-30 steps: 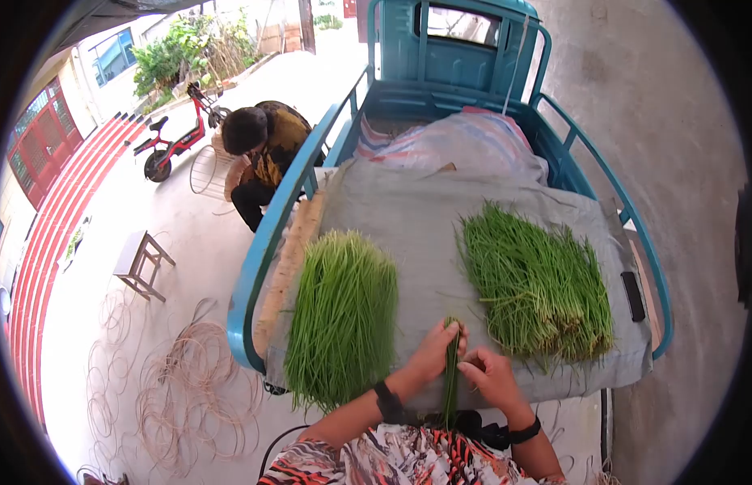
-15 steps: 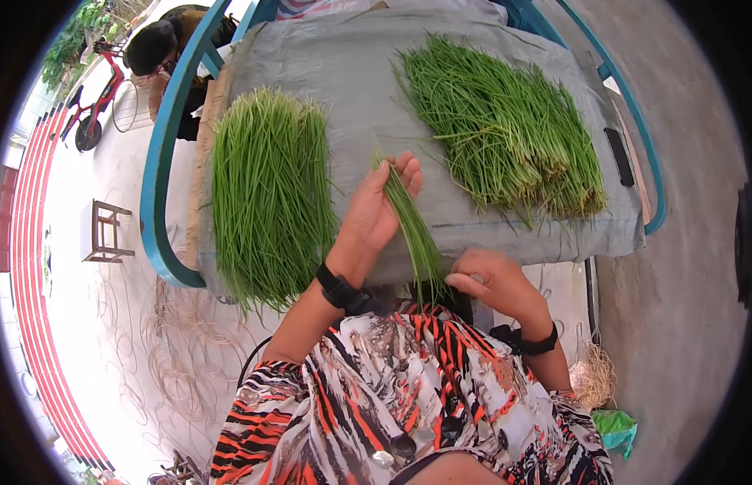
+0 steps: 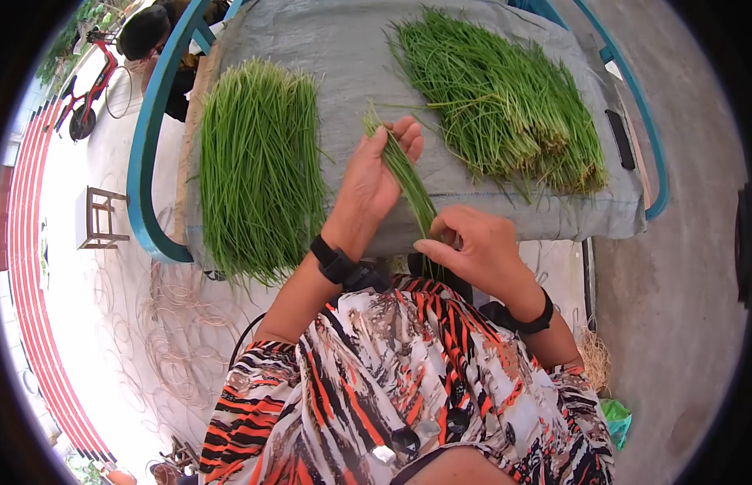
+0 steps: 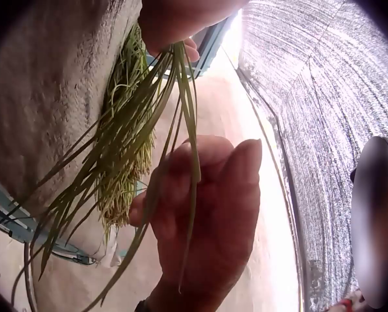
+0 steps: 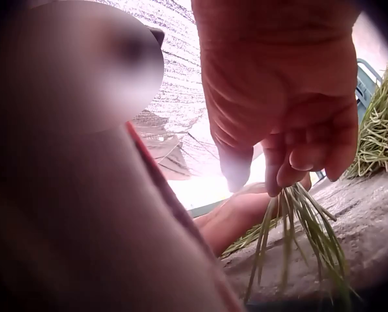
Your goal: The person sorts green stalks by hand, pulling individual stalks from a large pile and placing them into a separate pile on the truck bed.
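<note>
In the head view, my left hand (image 3: 368, 182) grips a thin bunch of green stalks (image 3: 411, 184) near its upper end, thumb across it. My right hand (image 3: 478, 249) is beside the bunch's lower part, fingers loosely bent and thumb stretched toward the stalks. The left wrist view has the leaves (image 4: 132, 130) fanning down from my left hand (image 4: 184, 19), some passing in front of my right hand (image 4: 210, 218). Seen from the right wrist, the stalks (image 5: 314, 227) hang below the bent fingers of my right hand (image 5: 278, 91); any contact is unclear.
Two large green piles, left (image 3: 259, 170) and right (image 3: 505, 113), lie on the grey sheet (image 3: 356, 73) over the cart bed. Blue rails (image 3: 141, 170) flank it. A dark flat object (image 3: 620, 139) lies at right; a stool (image 3: 101, 217) and a crouching person are at left.
The head view has tilted down, bringing the shirt into sight and the cart higher. My right hand has come closer to the stalks again after standing off; my left still grips the bunch.
</note>
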The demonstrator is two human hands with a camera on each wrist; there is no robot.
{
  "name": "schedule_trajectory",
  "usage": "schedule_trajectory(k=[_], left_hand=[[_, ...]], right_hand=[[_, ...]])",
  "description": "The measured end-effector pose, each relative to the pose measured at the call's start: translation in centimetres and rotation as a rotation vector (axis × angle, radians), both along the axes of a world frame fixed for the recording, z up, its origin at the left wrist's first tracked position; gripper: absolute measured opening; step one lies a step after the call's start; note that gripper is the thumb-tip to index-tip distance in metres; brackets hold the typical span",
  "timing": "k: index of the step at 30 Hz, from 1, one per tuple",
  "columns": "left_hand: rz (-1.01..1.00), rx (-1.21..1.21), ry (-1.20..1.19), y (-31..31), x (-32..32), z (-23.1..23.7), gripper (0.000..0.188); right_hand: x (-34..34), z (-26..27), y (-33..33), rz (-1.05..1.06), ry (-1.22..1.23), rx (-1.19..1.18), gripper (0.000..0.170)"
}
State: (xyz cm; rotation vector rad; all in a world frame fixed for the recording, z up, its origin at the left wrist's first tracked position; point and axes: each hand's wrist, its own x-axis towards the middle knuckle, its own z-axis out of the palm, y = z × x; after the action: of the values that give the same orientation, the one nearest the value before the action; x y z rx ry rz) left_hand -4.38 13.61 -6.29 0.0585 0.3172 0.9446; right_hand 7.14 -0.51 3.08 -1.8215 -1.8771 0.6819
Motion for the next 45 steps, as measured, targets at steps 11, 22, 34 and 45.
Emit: schedule_trajectory(k=[11,22,34,45], left_hand=[[0.011,0.101,0.104,-0.7,0.2,-0.2,0.013],[-0.045,0.102,0.145,-0.7,-0.6,-0.3,0.008],[-0.197,0.221,0.227,0.0,-1.0,-0.2,0.016],[-0.178,0.170,0.210,-0.3,-0.2,-0.6,0.024]], right_hand=[[0.7,-3.0,0.4,-0.126,0.248,-0.088,0.017],[1.3,-3.0,0.1,-0.182,0.546,-0.089,0.014],[3.5,-3.6,-0.8,-0.279,0.064,0.255,0.013],[5.7,-4.1,3.1,-0.688,-0.252,0.214,0.021]])
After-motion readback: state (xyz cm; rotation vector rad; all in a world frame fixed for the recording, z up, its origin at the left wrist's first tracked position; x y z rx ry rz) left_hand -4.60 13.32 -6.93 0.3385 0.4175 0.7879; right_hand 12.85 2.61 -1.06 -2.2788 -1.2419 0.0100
